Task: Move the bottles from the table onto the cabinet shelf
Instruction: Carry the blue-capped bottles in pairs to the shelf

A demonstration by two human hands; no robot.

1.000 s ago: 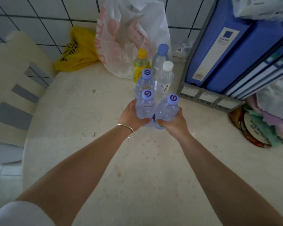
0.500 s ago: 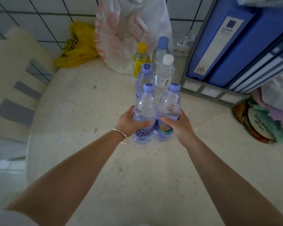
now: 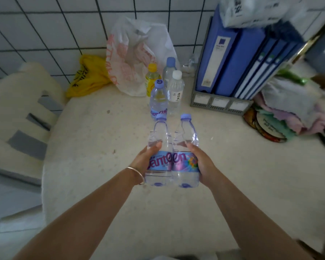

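Bottles (image 3: 172, 152), full, fairly heavy and slick, sit side by side, each hand's (image 3: 145, 159) fingers wrapping a labelled waist above the desk (image 3: 101, 166).

Hands (image 3: 176, 162) grip 2 bottles (image 3: 174, 152) — upright.

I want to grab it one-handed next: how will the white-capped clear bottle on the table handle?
The white-capped clear plastic bottle looks full, so probably heavy for its size. It is tall and slim, so likely tippy if nudged. Thin smooth plastic may flex and feel slippery.
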